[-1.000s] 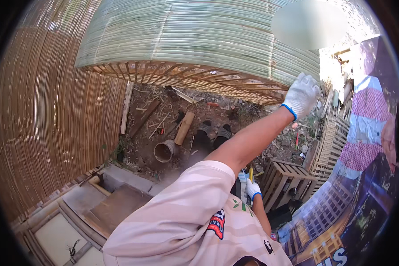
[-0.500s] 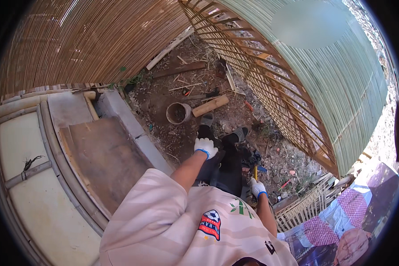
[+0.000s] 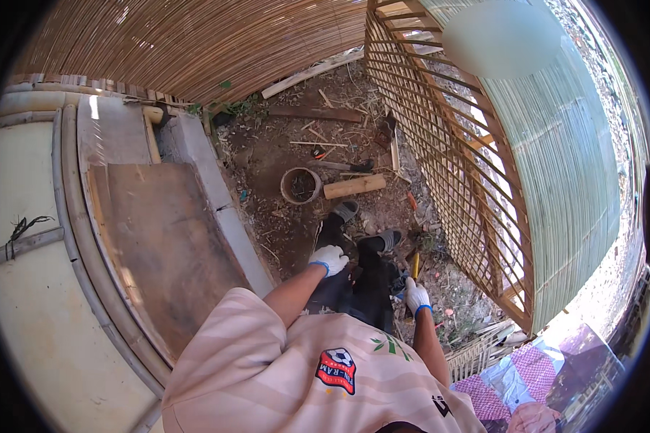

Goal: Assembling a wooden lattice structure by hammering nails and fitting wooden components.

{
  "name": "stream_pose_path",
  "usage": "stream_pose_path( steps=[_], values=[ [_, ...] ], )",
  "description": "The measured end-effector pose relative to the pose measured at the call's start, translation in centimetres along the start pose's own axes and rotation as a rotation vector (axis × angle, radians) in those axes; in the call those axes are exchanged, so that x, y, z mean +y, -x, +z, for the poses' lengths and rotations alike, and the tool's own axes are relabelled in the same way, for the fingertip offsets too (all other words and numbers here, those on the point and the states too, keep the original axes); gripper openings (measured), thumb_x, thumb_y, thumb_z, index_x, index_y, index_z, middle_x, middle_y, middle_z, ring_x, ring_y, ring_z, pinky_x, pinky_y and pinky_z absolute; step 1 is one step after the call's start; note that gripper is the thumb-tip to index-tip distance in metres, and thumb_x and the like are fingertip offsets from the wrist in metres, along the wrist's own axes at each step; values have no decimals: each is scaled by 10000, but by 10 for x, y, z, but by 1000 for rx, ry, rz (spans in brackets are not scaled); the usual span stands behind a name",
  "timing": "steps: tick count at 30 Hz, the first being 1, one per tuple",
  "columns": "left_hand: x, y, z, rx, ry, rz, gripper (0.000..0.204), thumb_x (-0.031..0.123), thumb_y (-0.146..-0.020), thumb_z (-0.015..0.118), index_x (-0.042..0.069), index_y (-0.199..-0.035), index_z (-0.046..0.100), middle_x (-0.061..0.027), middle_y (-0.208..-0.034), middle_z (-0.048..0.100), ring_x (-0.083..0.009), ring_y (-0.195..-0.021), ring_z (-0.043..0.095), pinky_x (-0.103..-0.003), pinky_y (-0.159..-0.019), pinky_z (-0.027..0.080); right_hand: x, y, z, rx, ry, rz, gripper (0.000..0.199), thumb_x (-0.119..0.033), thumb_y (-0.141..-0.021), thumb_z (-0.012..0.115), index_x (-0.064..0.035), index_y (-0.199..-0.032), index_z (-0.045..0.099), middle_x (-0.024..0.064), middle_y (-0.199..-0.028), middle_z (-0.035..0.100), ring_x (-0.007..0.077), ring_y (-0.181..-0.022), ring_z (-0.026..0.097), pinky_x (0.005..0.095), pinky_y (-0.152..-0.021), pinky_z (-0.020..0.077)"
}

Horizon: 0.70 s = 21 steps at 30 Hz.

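My left hand (image 3: 330, 260), in a white knit glove with a blue cuff, lies over my left knee with nothing visible in it. The fingers drape over the dark trousers (image 3: 332, 289). At my right side, my right hand (image 3: 416, 294), gloved the same way, is closed round a yellow-handled tool (image 3: 415, 265) that points away from me; its far end is too small to make out. Beyond my feet are a round bucket (image 3: 301, 185) with dark contents and a short, light-coloured log (image 3: 354, 186). A long-bladed tool with a dark handle (image 3: 363, 166) lies behind the log.
A leaning panel of wooden lattice (image 3: 440, 137) and green slats rises on the right. A woven bamboo wall (image 3: 195, 50) closes the far side. Left stand concrete blocks (image 3: 195, 166) and a brown board (image 3: 162, 224). Wood scraps (image 3: 318, 114) litter the dirt; patterned cloth (image 3: 513, 382) lies lower right.
The view has turned a little, shifting the surroundings. My right hand has moved slightly forward with the yellow-handled tool. My left hand stays on the knee.
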<state>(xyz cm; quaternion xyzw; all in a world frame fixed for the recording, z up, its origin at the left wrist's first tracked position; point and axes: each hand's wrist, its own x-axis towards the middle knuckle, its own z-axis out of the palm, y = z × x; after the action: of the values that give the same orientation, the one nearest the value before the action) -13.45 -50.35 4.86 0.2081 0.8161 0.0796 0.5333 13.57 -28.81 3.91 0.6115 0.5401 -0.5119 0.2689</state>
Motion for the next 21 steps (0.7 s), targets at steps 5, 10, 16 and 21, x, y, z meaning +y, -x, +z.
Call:
stream_pose_path(
  steps=[5, 10, 16, 21],
  values=[
    [-16, -6, -37, -74, 71, 4, 474, 418, -962, 509, 59, -1164, 744, -249, -1215, 702, -434, -1156, 656, -504, -1029, 502, -44, 19, 33, -94, 98, -34, 598, -523, -1021, 543, 65, -1069, 640, 145, -751, 668, 258, -617, 684, 396, -543, 542],
    [-42, 5, -82, -25, 113, 70, 469, 409, -955, 496, 57, -1113, 763, -259, -1193, 701, -439, -1155, 653, -513, -1024, 494, -57, 22, 83, 44, 376, -162, 654, -544, -1007, 521, 81, -1146, 659, 266, -937, 725, 358, -799, 753, 462, -699, 585],
    [-113, -2, -115, 279, 329, -98, 436, 390, -984, 534, 56, -1184, 732, -228, -1206, 710, -407, -1192, 647, -476, -1047, 483, -101, -40, 137, 17, 522, -225, 592, -472, -979, 507, 76, -1134, 669, 340, -1122, 706, 449, -1120, 693, 489, -955, 550],
    [-144, -30, -160, 507, 472, -116, 402, 362, -999, 563, 45, -1196, 709, -221, -1212, 708, -391, -1176, 657, -451, -1010, 499, -83, -264, 180, -270, 988, -519, 500, -413, -966, 508, -1, -1189, 686, 315, -1137, 708, 429, -1115, 697, 489, -924, 566]
  ],
)
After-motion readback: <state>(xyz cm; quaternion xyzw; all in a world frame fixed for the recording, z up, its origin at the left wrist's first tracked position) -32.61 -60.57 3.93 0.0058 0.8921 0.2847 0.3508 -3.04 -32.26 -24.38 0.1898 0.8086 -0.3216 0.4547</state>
